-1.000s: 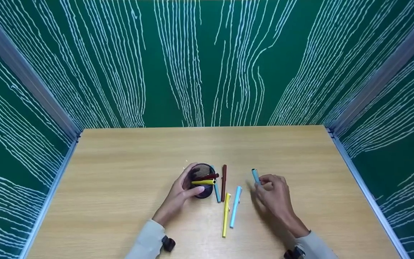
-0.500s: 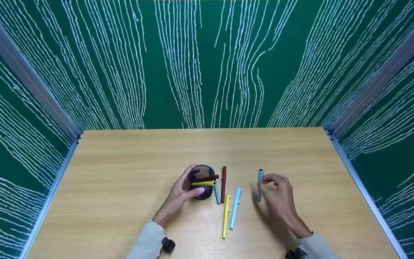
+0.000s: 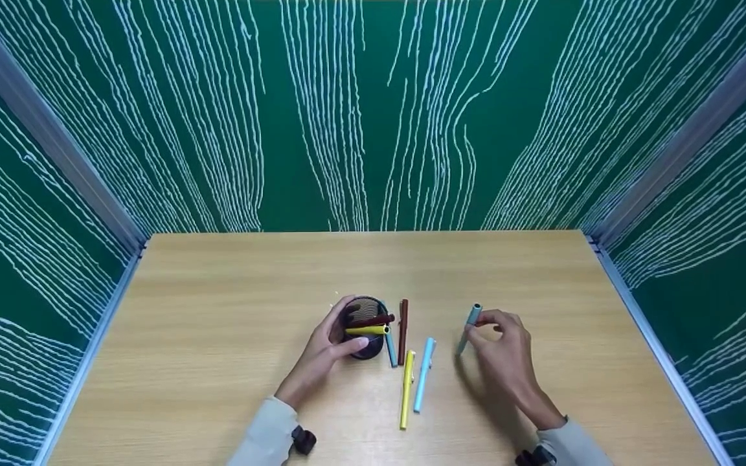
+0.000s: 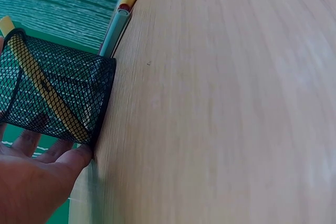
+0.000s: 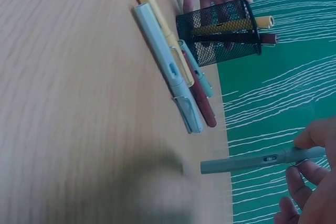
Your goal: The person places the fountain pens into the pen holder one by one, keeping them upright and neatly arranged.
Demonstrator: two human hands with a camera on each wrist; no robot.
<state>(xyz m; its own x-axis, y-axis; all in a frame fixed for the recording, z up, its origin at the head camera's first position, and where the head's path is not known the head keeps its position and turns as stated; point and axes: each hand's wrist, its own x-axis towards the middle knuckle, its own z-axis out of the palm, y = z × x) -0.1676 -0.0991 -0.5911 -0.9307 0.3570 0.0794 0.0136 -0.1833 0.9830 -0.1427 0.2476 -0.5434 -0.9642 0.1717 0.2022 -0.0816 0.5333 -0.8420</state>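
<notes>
My left hand (image 3: 322,353) grips a black mesh pen cup (image 3: 368,350) on the table, fingers around its side and thumb at the front. Inside lean a yellow pen (image 3: 365,330) and a dark red pen (image 3: 373,320), ends sticking out past the rim. Off to the right, my right hand (image 3: 504,346) pinches a teal pen (image 3: 473,316) between thumb and fingers near its capped end. In the right wrist view that pen (image 5: 236,164) stands roughly upright, its lower end close over the table.
Between the hands lie a second teal pen (image 3: 392,349) beside the cup, a dark red pen (image 3: 403,331), a yellow pen (image 3: 406,389) and a light blue pen (image 3: 423,375). Green walls (image 3: 321,129) with white lines enclose the wooden table (image 3: 230,278) at the back and sides.
The teal pen in my right hand has swung from leaning left to upright, then to its top leaning right. That hand shifted slightly right. My left hand and the cup stayed put.
</notes>
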